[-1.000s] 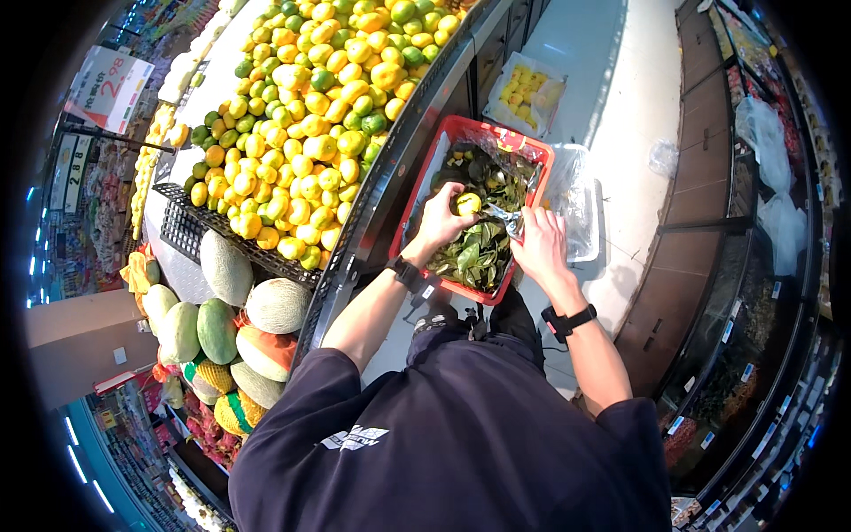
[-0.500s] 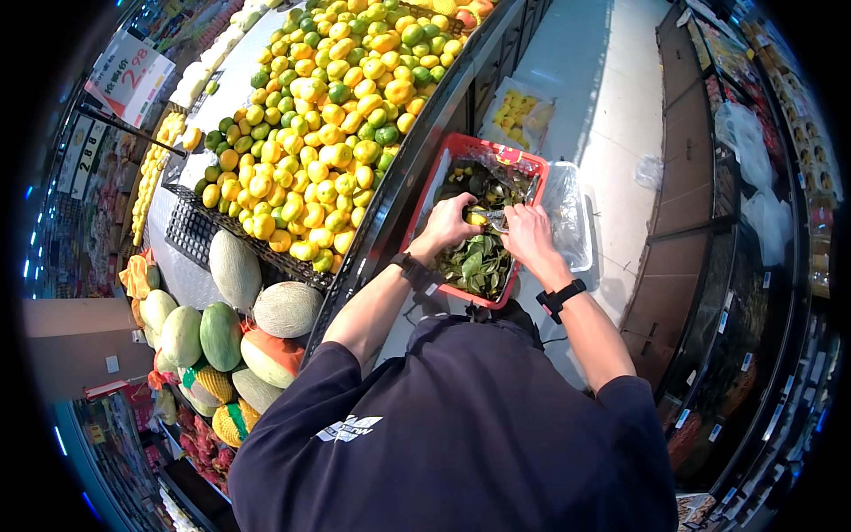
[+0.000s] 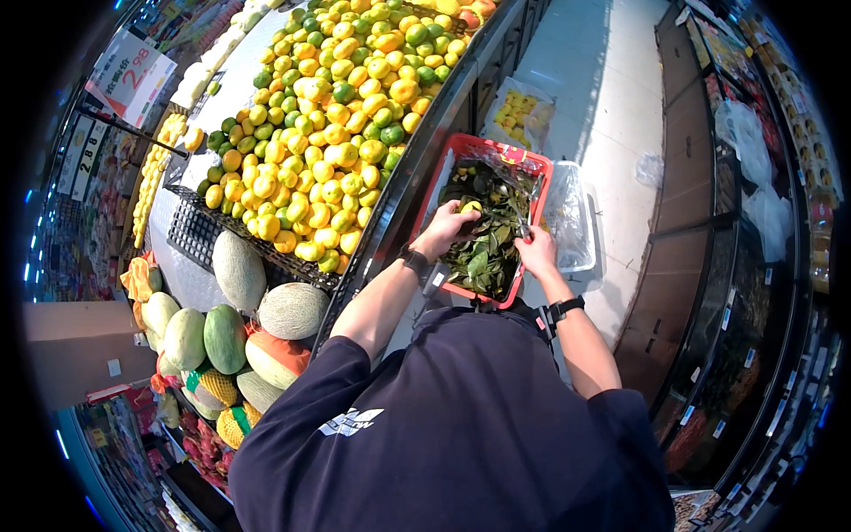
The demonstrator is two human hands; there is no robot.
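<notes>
A red crate (image 3: 425,197) with dark green leaves (image 3: 480,261) heaped inside stands low in front of me, beside the display stand. My left hand (image 3: 443,232) is over its left part, fingers closed around a small yellow-green mandarin (image 3: 471,207). Over the right side of the crate, my right hand (image 3: 537,254) grips a pair of scissors (image 3: 528,238). Part of a red handle shows at the fingers; the blades are hard to make out against the leaves. Scissors and mandarin are apart.
Mandarins (image 3: 328,142) are piled on the stand to the left, with melons (image 3: 238,270) nearer me. A clear plastic tub (image 3: 574,217) sits right of the crate. Beyond it lies a bag of yellow fruit (image 3: 516,115). A dark shelf unit (image 3: 678,266) runs along the right.
My right hand has drawn back to the right and slightly nearer me with the scissors, away from the mandarin. My left hand still holds the mandarin, in nearly the same place.
</notes>
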